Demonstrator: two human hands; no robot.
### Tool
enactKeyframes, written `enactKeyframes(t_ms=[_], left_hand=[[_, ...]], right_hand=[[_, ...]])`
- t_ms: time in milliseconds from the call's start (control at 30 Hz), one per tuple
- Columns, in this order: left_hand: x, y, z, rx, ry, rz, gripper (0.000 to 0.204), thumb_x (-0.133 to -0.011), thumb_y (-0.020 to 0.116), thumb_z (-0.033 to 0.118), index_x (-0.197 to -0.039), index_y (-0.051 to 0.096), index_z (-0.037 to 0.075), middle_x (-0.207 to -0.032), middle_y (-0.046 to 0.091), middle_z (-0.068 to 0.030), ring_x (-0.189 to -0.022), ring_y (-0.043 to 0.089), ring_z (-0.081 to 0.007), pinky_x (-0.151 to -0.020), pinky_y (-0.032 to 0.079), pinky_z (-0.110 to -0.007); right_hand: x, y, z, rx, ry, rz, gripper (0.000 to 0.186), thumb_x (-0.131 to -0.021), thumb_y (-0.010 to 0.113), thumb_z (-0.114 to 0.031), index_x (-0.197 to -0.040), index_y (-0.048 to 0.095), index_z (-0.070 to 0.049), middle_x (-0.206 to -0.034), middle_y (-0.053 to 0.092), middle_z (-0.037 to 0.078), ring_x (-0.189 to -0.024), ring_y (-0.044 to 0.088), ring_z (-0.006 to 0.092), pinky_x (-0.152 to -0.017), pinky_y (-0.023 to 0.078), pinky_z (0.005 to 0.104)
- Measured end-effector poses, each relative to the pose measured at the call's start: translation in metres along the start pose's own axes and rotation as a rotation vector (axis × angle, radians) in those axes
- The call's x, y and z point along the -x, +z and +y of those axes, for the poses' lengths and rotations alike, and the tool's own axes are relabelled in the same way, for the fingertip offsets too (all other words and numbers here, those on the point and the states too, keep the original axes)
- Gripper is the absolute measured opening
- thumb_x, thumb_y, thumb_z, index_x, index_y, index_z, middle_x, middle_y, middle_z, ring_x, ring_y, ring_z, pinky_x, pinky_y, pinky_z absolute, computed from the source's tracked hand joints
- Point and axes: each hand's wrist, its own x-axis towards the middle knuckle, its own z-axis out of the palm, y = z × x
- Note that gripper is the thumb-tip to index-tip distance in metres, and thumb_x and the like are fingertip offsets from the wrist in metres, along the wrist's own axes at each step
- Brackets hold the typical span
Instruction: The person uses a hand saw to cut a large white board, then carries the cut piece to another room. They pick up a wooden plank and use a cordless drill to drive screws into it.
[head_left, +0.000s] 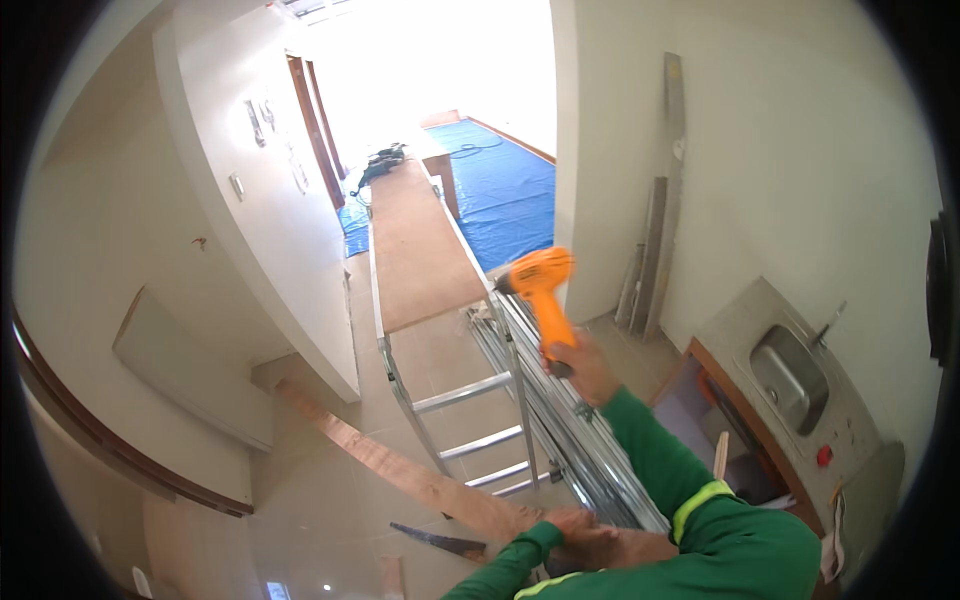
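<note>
My right hand [584, 366] is wrapped around the handle of an orange cordless drill [541, 285], raised with its dark chuck pointing left. Below it, near the lower edge, my left hand [572, 524] is closed on the near end of a long wooden plank [400, 463]; its fingers are partly hidden. The plank runs away to the far left, above the tiled floor. A handsaw [437, 541] with a dark blade lies beside the plank's near part.
Ahead stands a metal trestle ladder [465, 393] topped by a brown board [420, 243], with a dark power tool [383, 163] at its far end. Metal channels [570, 420] lie to its right. A sink [790, 378] is at the right; blue sheeting [508, 200] covers the far floor.
</note>
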Motion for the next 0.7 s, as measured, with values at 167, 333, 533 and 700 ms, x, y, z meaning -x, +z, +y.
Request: enactKeyframes(t_ms=[167, 333, 533, 700], left_hand=[[0.018, 0.015, 0.01, -0.023, 0.079, -0.006, 0.098, -0.091, 0.047, 0.091, -0.119, 0.076, 0.001, -0.11, 0.076, -0.029, -0.109, 0.072, -0.0476, -0.094, 0.055, -0.055], [0.05, 0.021, 0.022, -0.11, 0.14, 0.01, 0.094, -0.092, 0.048, 0.089, -0.112, 0.076, 0.002, -0.104, 0.077, -0.0263, -0.103, 0.073, -0.046, -0.089, 0.055, -0.055], [0.099, 0.025, 0.063, -0.045, 0.232, -0.184, 0.084, -0.099, 0.045, 0.084, -0.116, 0.074, 0.007, -0.102, 0.075, -0.0245, -0.103, 0.071, -0.0455, -0.089, 0.054, -0.053], [0.102, 0.076, 0.101, 0.012, 0.231, -0.135, 0.06, -0.107, 0.052, 0.064, -0.123, 0.072, 0.009, -0.111, 0.075, -0.0247, -0.108, 0.07, -0.0456, -0.095, 0.054, -0.052]], right_hand=[[0.192, 0.034, -0.132, 0.27, -0.017, 0.338, 0.037, -0.095, 0.071, -0.015, -0.125, 0.055, -0.002, -0.096, 0.068, 0.008, -0.077, 0.072, 0.0173, -0.069, 0.062, 0.0307], [0.381, 0.057, -0.189, 0.433, -0.26, 0.734, 0.041, -0.095, 0.074, -0.021, -0.125, 0.054, -0.002, -0.084, 0.064, 0.008, -0.07, 0.069, 0.0164, -0.063, 0.061, 0.0305], [0.594, 0.108, -0.212, 0.028, -0.615, 0.881, 0.071, -0.109, 0.064, -0.036, -0.159, 0.031, 0.002, -0.086, 0.061, 0.009, -0.065, 0.064, 0.0203, -0.064, 0.061, 0.0344], [0.707, 0.133, -0.188, 0.237, -0.511, 1.178, 0.079, -0.106, 0.069, -0.036, -0.163, 0.031, 0.002, -0.087, 0.056, 0.006, -0.072, 0.056, 0.0139, -0.067, 0.055, 0.0296]])
